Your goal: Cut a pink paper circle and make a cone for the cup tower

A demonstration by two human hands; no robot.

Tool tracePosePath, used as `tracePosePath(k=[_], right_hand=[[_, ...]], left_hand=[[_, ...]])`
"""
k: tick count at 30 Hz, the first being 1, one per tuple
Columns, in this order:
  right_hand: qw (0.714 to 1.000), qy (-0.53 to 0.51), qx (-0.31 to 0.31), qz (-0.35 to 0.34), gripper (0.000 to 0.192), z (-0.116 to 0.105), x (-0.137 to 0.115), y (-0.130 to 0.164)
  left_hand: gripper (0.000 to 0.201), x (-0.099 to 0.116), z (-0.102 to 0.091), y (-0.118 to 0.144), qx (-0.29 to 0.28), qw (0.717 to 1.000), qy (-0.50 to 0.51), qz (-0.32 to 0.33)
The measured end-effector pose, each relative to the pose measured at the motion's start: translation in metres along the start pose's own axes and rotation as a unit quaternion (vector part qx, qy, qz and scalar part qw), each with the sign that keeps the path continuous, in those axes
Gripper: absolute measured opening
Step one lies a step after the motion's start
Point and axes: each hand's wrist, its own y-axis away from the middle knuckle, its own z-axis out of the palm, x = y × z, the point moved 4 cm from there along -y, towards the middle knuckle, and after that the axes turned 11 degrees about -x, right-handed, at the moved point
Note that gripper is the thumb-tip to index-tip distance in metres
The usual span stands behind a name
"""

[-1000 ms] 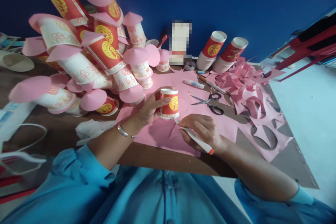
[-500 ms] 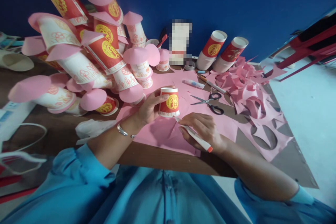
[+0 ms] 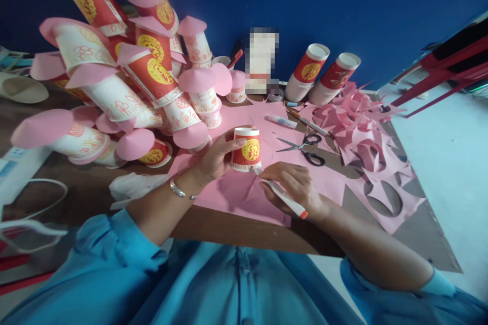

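I saw a person's left hand [image 3: 223, 155] clamped round a red-and-white paper cup [image 3: 247, 151] over pink paper [image 3: 331, 189]; the right hand [image 3: 295, 185] pinched an orange-ended marker [image 3: 286, 198], tip by the cup's lower edge

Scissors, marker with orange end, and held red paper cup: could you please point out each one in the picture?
Scissors [image 3: 301, 148]: head view, near the pivot.
Marker [image 3: 285, 197]: head view, middle of its white barrel.
Paper cup [image 3: 250, 151]: head view, yellow emblem on its side.
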Motion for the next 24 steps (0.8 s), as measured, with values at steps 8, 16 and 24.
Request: tracePosePath(k=[8,16,24], right_hand=[[1.000,-0.009,-0.005,0.007,0.014,-0.0022,-0.0021,-0.0022],[1.000,-0.015,-0.021,0.014,0.013,-0.0016,-0.0021,-0.0020],[1.000,-0.015,0.019,0.003,0.019,-0.0061,-0.0020,-0.0005]], left_hand=[[0.042,0.0006,-0.0001,0.0005,0.002,1.000,0.002,-0.001],[0.041,0.0019,0.0007,0.0001,0.005,1.000,-0.003,0.002],[0.042,0.0033,0.0000,0.0005,0.014,1.000,0.005,0.008]])
